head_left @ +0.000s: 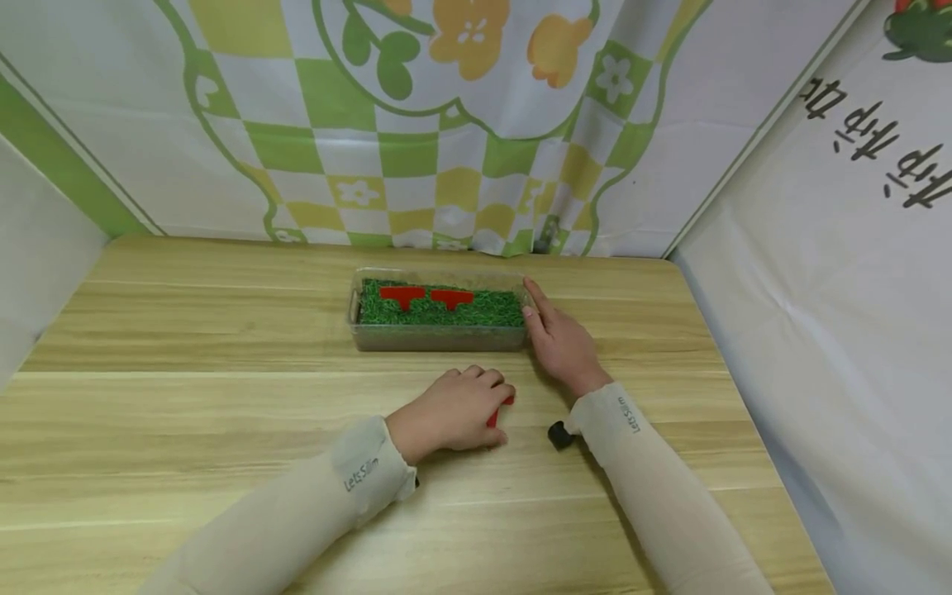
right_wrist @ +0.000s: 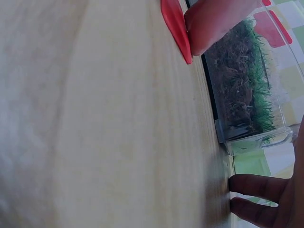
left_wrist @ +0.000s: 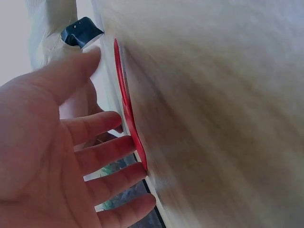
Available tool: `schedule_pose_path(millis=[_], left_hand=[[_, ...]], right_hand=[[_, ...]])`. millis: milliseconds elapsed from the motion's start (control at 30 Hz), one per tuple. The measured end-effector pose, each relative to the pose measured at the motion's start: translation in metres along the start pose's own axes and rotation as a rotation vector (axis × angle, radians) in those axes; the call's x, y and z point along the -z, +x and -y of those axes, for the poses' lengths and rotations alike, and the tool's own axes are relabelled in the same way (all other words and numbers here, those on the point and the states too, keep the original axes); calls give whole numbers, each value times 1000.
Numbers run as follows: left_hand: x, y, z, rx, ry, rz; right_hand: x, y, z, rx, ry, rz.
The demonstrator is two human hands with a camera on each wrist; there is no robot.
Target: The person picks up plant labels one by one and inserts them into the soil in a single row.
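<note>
On the table, my left hand (head_left: pixel 454 409) is over a flat red plant label (left_wrist: pixel 129 104). In the left wrist view the fingers are extended with their tips at the label's edge, and the thumb stands apart. My right hand (head_left: pixel 565 347) rests against the right end of a clear plastic box (head_left: pixel 439 339), its index finger and thumb extended along that end. The box holds dark soil (right_wrist: pixel 232 85) topped with green grass (head_left: pixel 487 307). Two red T-shaped plant labels, a left one (head_left: pixel 402 294) and a right one (head_left: pixel 452 297), stand upright in the grass.
The wooden table (head_left: pixel 186 397) reaches back to a checked, flowered curtain (head_left: pixel 335 149) close behind the box. A white cloth wall (head_left: pixel 803 289) lies along the right side. Each forearm wears a pale sleeve, with a black camera (head_left: pixel 561 435) under the right wrist.
</note>
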State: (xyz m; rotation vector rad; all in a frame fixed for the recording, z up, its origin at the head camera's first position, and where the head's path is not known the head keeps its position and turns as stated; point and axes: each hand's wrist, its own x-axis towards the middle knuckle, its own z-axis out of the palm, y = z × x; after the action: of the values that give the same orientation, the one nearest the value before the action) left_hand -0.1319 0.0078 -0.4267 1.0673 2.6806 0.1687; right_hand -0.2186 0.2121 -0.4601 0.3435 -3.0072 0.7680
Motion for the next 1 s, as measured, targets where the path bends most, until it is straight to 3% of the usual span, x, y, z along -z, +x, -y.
schedule_pose_path(millis=[267, 1000], left_hand=[[1, -1, -1, -12, 43, 15], [-6, 1, 0, -31, 11, -60]], right_hand=[[-1, -1, 0, 9, 2, -7], [0, -2, 1, -3, 8, -9]])
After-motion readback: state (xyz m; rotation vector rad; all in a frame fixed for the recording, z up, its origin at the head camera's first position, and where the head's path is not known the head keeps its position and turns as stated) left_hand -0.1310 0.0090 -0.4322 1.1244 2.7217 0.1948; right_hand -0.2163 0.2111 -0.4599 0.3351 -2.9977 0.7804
